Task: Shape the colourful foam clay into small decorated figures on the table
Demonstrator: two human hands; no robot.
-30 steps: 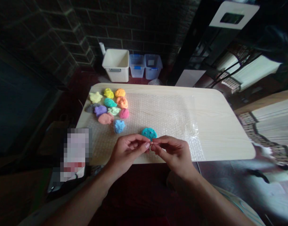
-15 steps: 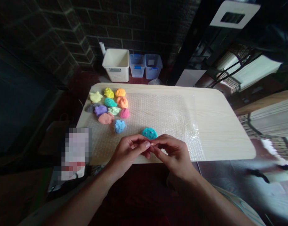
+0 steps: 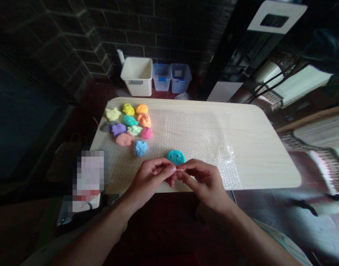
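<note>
My left hand (image 3: 155, 175) and my right hand (image 3: 203, 178) meet at the fingertips over the table's near edge. Between their pinched thumbs and forefingers is a tiny pale pinkish piece of modelling clay (image 3: 179, 170), mostly covered by the fingers. Just beyond the fingertips lies a flat turquoise clay disc (image 3: 176, 157) with two small dots on it. A light-blue clay lump (image 3: 141, 148) rests to the left of the disc. Farther left sit several more lumps, among them a pink one (image 3: 146, 133), a purple one (image 3: 118, 129) and a salmon one (image 3: 124, 139).
Bubble wrap (image 3: 186, 127) covers much of the pale wooden table (image 3: 258, 147). Behind the table stand a white bin (image 3: 137, 79) and two clear plastic boxes (image 3: 161, 79) with blue latches. A blurred-out item (image 3: 88, 177) is beside the table's left end.
My right fingertips have shifted slightly away from the left ones, so a little more of the pale piece shows. The clay lumps and the disc stay where they were.
</note>
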